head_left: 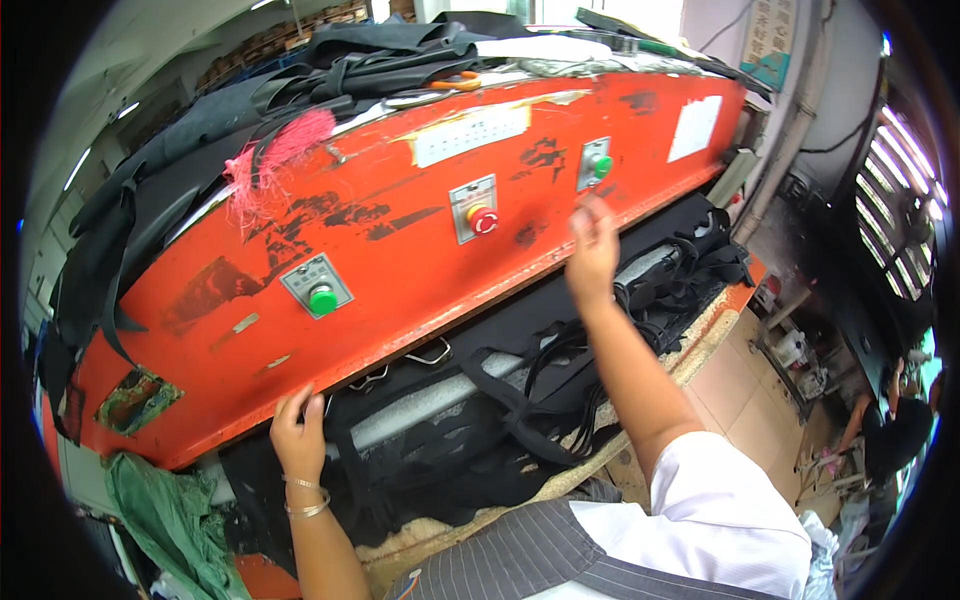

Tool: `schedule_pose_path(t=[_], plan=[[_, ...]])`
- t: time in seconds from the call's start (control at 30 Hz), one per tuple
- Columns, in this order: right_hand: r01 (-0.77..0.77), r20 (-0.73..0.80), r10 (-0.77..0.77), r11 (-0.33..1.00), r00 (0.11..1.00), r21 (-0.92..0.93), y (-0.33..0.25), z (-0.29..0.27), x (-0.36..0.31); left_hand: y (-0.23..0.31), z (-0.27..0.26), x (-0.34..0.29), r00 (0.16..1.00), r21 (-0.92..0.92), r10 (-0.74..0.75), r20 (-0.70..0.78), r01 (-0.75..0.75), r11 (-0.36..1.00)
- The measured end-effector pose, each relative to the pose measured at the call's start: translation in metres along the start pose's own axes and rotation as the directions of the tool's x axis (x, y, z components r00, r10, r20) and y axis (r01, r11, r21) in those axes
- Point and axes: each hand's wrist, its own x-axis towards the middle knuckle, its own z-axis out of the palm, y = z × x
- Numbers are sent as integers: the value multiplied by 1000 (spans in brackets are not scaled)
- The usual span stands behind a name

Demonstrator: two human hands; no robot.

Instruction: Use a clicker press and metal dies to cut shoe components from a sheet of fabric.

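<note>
At far left, a crumpled green cloth (160, 510) hangs beside a red machine panel (400, 240). A worker's left hand (298, 440), bracelets at the wrist, rises to the panel's lower edge, its grip loosely parted around nothing; whether it touches the metal cannot be told. Just above sits one green button (323, 300). Along the middle, black sheeting (410, 480) and tangled strips (530, 425) lie below the panel on a pale-edged surface (708, 338), with a metal frame (430, 352) near the panel's edge. The sheeting looks light, limp and prone to snagging, best taken flat by its near edge; the frame, likely stiff, by its sides. A red button (482, 220) stands higher up. At right, the right hand (593, 255), fingers loosely bent and empty, hovers just below a second green button (602, 166).
</note>
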Motion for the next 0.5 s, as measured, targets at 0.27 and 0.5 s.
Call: schedule_pose_path(t=[0.27, 0.5], plan=[[47, -337, -303, 801, 892, -597, 39, 18, 134, 86, 45, 96, 741, 229, 636, -218, -594, 771], [362, -56, -461, 762, 886, -537, 42, -65, 66, 78, 34, 55, 957, -136, 246, 153, -226, 964]])
